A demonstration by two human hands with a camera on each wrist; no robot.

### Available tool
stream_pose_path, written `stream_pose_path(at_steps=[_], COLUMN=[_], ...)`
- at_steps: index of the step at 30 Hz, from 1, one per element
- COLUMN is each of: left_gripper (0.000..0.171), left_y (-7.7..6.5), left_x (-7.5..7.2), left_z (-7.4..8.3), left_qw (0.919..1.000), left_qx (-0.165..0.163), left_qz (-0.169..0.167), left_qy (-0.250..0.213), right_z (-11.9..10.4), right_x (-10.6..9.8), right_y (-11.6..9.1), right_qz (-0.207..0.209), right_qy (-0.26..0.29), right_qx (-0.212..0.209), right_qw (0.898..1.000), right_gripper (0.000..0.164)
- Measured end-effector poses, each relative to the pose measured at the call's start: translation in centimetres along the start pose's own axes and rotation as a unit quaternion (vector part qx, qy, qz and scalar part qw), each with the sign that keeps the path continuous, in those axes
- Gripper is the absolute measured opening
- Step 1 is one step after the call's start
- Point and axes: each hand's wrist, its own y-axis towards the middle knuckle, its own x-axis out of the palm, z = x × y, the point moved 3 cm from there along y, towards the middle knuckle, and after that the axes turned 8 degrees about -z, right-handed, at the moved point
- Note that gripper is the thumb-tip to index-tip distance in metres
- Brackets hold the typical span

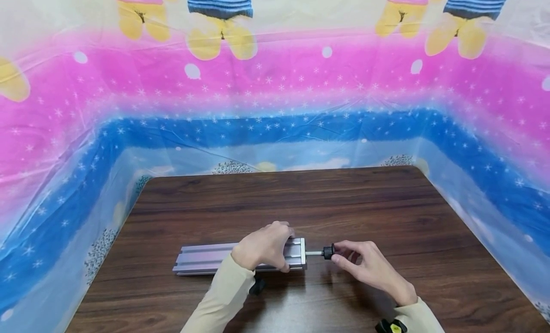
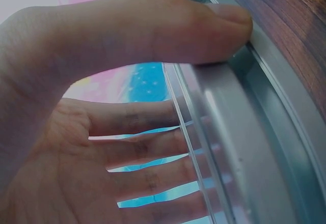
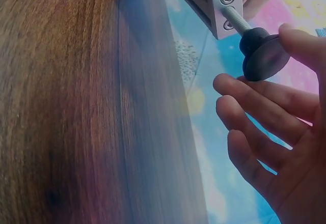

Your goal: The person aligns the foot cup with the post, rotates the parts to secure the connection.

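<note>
A silver aluminium profile [image 1: 206,259] with long grooves lies on the table, pointing left to right. My left hand [image 1: 265,247] grips it near its right end, thumb on the near side and fingers over the far side. The left wrist view shows that thumb [image 2: 224,33] pressed along the grooved edge. An end plate [image 3: 218,15] with bolt heads caps the profile. Out of it sticks a threaded rod [image 3: 236,19] carrying a black levelling foot [image 3: 267,58]. My right hand [image 1: 369,266] pinches the foot's round base between thumb and fingers.
The dark wood-grain table [image 1: 275,199] has its far edge against a printed cloth [image 1: 275,127] in pink and blue, which also hangs along both sides. A black wrist strap [image 1: 391,326] with a yellow mark sits at the right sleeve.
</note>
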Motion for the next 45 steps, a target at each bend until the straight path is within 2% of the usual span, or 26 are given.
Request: stream_pose_path(at_steps=[8,23,27,31,32,34,36,39,45], left_gripper=[0.049,0.044,0.043,0.046,0.047,0.047,0.048,0.047,0.047], left_y=[-0.04,-0.02,-0.03,-0.09,-0.08,-0.09,-0.08,-0.10,-0.07], left_x=[0.02,0.21,0.10,-0.08,-0.10,-0.16,-0.17,-0.18,-0.03], left_z=[-0.08,-0.09,-0.05,0.00,0.00,0.01,0.01,0.00,0.00], left_qw=[1.0000,1.0000,1.0000,1.0000,1.0000,1.0000,1.0000,1.0000,1.0000], left_qx=[-0.002,0.004,0.007,0.007,0.007,0.007,0.005,0.002,0.006], left_qz=[-0.003,-0.002,-0.001,-0.002,-0.003,-0.003,-0.003,-0.002,-0.001], left_qy=[-0.005,-0.003,0.000,-0.002,-0.004,-0.004,-0.005,-0.007,-0.007], right_z=[0.06,0.27,0.27,0.24,0.22,0.13,0.07,0.05,0.28], right_x=[0.12,0.52,0.39,0.04,-0.03,-0.10,-0.13,-0.13,-0.11], right_y=[0.23,0.74,0.72,0.28,0.15,-0.04,-0.09,-0.04,-0.02], right_qz=[-0.002,-0.020,-0.021,0.000,0.005,0.011,0.013,0.014,0.010], right_qy=[0.012,0.020,0.010,0.006,0.008,0.010,0.007,0.000,-0.002], right_qx=[0.003,0.018,0.028,0.006,-0.003,-0.026,-0.043,-0.049,-0.031], right_qw=[1.000,0.999,0.999,1.000,1.000,1.000,0.999,0.999,0.999], right_gripper=[0.020,0.043,0.043,0.014,0.018,0.038,0.046,0.044,0.033])
